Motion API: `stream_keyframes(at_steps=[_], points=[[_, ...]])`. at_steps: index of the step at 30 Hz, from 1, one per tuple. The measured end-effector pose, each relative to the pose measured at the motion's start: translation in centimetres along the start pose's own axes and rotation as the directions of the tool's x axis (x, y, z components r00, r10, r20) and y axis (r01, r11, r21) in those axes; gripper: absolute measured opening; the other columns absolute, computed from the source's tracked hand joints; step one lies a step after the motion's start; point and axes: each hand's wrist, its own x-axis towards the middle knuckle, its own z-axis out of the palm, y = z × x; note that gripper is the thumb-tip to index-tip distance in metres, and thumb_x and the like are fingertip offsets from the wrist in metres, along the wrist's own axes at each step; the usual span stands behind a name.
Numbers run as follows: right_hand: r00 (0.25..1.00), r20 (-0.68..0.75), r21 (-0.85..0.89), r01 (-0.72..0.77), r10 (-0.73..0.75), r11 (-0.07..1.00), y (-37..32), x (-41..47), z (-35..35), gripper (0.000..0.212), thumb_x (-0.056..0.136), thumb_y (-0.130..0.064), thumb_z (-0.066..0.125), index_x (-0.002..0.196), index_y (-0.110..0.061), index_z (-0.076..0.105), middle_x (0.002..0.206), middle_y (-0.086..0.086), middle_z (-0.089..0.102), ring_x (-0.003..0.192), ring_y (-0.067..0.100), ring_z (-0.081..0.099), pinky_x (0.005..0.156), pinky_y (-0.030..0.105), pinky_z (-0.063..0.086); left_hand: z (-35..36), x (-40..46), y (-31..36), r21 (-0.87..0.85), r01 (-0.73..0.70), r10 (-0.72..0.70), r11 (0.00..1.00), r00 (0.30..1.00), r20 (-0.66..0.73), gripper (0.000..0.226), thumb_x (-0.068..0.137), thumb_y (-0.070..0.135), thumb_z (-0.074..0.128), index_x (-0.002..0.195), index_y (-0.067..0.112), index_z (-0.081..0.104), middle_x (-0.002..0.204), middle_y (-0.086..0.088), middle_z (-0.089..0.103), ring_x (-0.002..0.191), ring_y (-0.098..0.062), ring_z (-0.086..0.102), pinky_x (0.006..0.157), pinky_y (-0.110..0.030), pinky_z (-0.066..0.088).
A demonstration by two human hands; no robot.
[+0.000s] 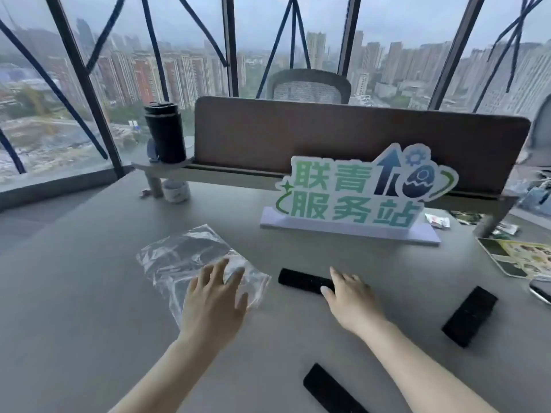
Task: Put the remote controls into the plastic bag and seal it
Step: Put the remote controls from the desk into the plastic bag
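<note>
A clear plastic bag (185, 257) lies flat on the grey table (89, 293), left of centre. My left hand (213, 302) rests over the bag's near right corner with its fingers spread. Three black remote controls lie on the table. The far remote (301, 280) lies just right of the bag, and my right hand (348, 296) covers its right end, fingers apart and touching it. A second remote (469, 315) lies at the right. The third remote (331, 389) lies near the front edge between my forearms.
A white sign with green characters (351, 198) stands behind the remotes. A brown desk divider (328, 135) with a shelf holds a black tumbler (165, 132). A white cup (176, 190) sits under the shelf. A printed card (518, 257) and a phone edge (541, 290) lie at the right.
</note>
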Motion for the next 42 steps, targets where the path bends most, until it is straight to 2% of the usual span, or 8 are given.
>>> stream_keyframes(at_steps=[6,13,16,20,27,32,38,42], points=[[0.987,-0.16,0.001,-0.01,0.01,1.0,-0.3,-2.9,0.7,0.043,0.093,-0.04,0.058,0.13,-0.018,0.053,0.128,0.005,0.058,0.12,0.029,0.052,0.095,0.039,0.045,-0.4,-3.2,-1.1,0.083,0.015,-0.02,0.996,0.998,0.057,0.024,0.065,0.004,0.073,0.083,0.02,0.068,0.079,-0.007,0.059,0.069,-0.034,0.061,0.048,-0.034,0.043],[0.997,-0.023,0.601,-0.044,0.073,0.798,0.4,-8.5,-2.7,0.016,0.085,-0.034,0.064,0.095,-0.022,0.06,0.072,-0.004,0.064,0.063,0.016,0.058,0.064,0.036,0.047,-2.4,-4.2,-0.2,-0.049,0.054,-0.053,0.997,0.998,0.033,0.014,0.077,0.008,0.066,0.066,0.014,0.06,0.066,-0.007,0.057,0.048,-0.036,0.061,0.036,-0.033,0.041],[0.997,0.078,0.754,-0.041,-0.027,0.656,0.2,-11.5,-6.6,0.013,0.088,-0.025,0.065,0.095,-0.014,0.068,0.061,0.0,0.058,0.044,0.011,0.04,0.042,0.022,0.03,-2.8,-3.7,1.0,-0.228,0.022,-0.037,0.973,0.997,-0.061,0.011,0.083,0.014,0.061,0.09,0.015,0.069,0.083,-0.009,0.068,0.069,-0.038,0.068,0.052,-0.04,0.054],[0.945,0.276,0.686,-0.067,-0.174,0.725,-1.7,-13.0,-8.3,0.018,0.086,-0.023,0.067,0.099,-0.01,0.069,0.059,0.0,0.056,0.039,0.01,0.031,0.04,0.021,0.022,-3.7,-3.1,3.7,-0.386,0.008,-0.058,0.923,0.991,-0.118,0.014,0.086,0.017,0.058,0.091,0.013,0.07,0.091,-0.009,0.069,0.08,-0.036,0.066,0.063,-0.04,0.052],[0.969,0.147,0.843,-0.019,-0.196,0.538,-7.1,-11.6,-2.1,0.013,0.094,-0.023,0.062,0.106,-0.02,0.066,0.078,0.0,0.067,0.041,0.01,0.046,0.042,0.023,0.036,-4.1,-3.5,5.8,-0.453,0.065,-0.102,0.889,0.993,-0.056,0.023,0.088,0.022,0.05,0.08,0.012,0.069,0.083,-0.007,0.064,0.078,-0.032,0.062,0.066,-0.04,0.051],[1.0,-0.024,0.633,0.031,-0.021,0.774,-3.3,-12.5,-2.6,0.017,0.09,-0.02,0.056,0.087,-0.022,0.072,0.085,0.0,0.076,0.047,0.0,0.054,0.06,0.026,0.047,-3.3,-4.2,4.6,-0.473,0.079,-0.129,0.877,0.989,-0.074,0.02,0.088,0.019,0.053,0.088,0.019,0.073,0.091,-0.003,0.069,0.083,-0.026,0.064,0.068,-0.034,0.05],[0.967,0.248,-0.017,-0.056,0.059,0.998,1.7,-15.3,-3.3,0.055,0.067,-0.07,0.062,0.094,-0.022,0.067,0.092,-0.006,0.07,0.081,0.017,0.06,0.07,0.032,0.046,-2.1,-4.9,4.4,-0.497,0.108,-0.167,0.861,0.983,-0.075,0.019,0.089,0.022,0.055,0.1,0.023,0.07,0.105,-0.001,0.07,0.09,-0.029,0.065,0.073,-0.034,0.049],[0.948,0.318,-0.004,0.005,-0.004,1.0,2.0,-16.6,-2.1,0.044,0.069,-0.065,0.064,0.078,-0.023,0.057,0.077,-0.006,0.059,0.078,0.02,0.056,0.061,0.031,0.038,-1.2,-5.5,5.0,-0.462,0.136,-0.165,0.876,0.986,-0.022,0.02,0.09,0.024,0.051,0.087,0.017,0.069,0.094,-0.008,0.068,0.086,-0.031,0.062,0.068,-0.036,0.048]])
